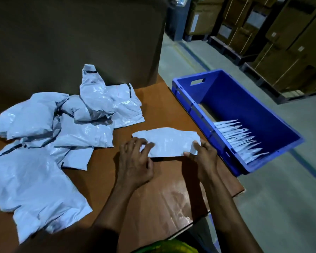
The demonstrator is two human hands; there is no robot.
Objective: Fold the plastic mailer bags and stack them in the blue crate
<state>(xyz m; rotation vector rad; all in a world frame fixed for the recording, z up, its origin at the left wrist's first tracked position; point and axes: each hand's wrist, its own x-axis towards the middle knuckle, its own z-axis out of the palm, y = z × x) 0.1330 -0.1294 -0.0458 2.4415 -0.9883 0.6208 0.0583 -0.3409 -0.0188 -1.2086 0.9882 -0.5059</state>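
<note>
A folded white mailer bag [169,141] lies flat on the brown cardboard tabletop [162,203]. My left hand [135,165] presses on its left end with spread, bent fingers. My right hand [204,157] pinches its right end between thumb and fingers. To the left sits a loose pile of crumpled white mailer bags [49,136]. The blue crate [244,114] stands to the right of the table, with a row of folded bags [239,141] standing along its near wall.
A tall brown cardboard panel [77,39] rises behind the table. Stacked cardboard boxes on pallets [281,42] line the grey warehouse floor at the far right. The table's right edge runs right beside the crate.
</note>
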